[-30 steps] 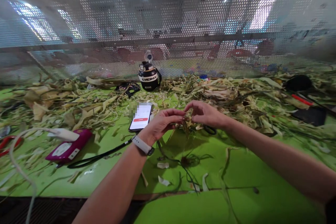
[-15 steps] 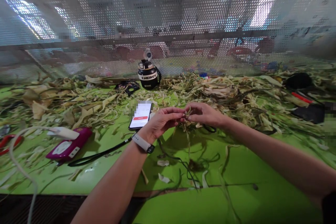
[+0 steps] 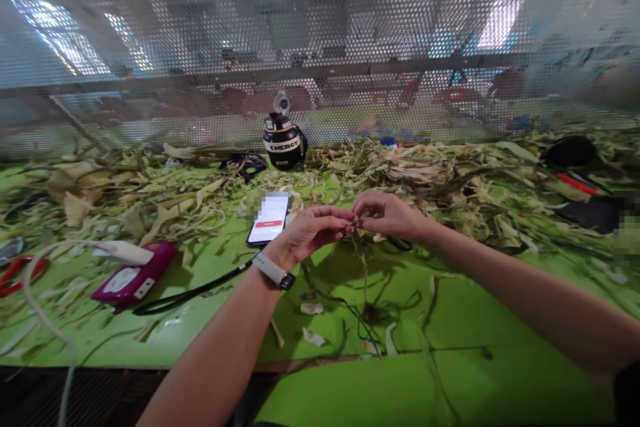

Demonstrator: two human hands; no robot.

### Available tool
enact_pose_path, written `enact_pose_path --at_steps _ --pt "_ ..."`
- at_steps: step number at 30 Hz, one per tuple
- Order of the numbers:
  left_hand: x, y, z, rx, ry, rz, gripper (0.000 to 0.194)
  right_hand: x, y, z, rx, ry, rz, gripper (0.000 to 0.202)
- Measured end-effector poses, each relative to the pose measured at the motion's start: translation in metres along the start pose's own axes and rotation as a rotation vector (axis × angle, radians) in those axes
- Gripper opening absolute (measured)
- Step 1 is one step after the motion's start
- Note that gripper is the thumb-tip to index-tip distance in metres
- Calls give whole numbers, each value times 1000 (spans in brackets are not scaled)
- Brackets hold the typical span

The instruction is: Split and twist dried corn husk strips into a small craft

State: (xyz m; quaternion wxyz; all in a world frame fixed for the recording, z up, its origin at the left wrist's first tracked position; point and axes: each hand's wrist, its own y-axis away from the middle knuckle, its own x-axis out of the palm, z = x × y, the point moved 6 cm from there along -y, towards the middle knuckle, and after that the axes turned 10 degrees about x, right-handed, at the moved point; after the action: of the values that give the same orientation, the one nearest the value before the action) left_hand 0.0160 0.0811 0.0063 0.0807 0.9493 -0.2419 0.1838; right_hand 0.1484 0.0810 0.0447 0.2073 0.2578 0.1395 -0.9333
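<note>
My left hand (image 3: pixel 315 230) and my right hand (image 3: pixel 387 217) meet above the green table, both closed in a pinch on a thin strip of dried husk or leaf (image 3: pixel 365 267). The strip's tail hangs below the fingertips. What sits right between the fingers is small and partly hidden. Under the hands lie dark green cords (image 3: pixel 350 307) and a small brown tangle (image 3: pixel 376 312). A phone (image 3: pixel 269 220) with a lit screen lies just left of my left hand, whose wrist wears a watch with a pale strap.
Dried leaf strips (image 3: pixel 425 170) are heaped along the back and right. A black bottle (image 3: pixel 285 145) stands before a perforated metal screen (image 3: pixel 325 27). At left are a purple power adapter (image 3: pixel 135 277) with a white cable and red-handled scissors (image 3: pixel 20 275).
My right fingers have shifted slightly at the pinch, and the hanging strip has swung a little to the right. My left hand stays nearly in place.
</note>
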Motion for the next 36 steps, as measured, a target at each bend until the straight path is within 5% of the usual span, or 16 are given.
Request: enact_pose_path --at_steps 7,15,19,26,36 --pt "-2 0 -1 14 -52 -41 11 1 -1 -4 29 -47 3 7" --pt "-3 0 -4 65 -184 -59 29 0 -1 -5 55 -53 -32 8" --pt "-2 0 -14 204 -368 -69 31 -2 0 -6 56 -53 -53 10" --pt "7 16 -39 705 -852 -226 17 -1 1 -3 34 -93 -81 11" --pt "20 23 -30 852 -1100 -114 23 -9 5 -1 82 -195 -133 22"
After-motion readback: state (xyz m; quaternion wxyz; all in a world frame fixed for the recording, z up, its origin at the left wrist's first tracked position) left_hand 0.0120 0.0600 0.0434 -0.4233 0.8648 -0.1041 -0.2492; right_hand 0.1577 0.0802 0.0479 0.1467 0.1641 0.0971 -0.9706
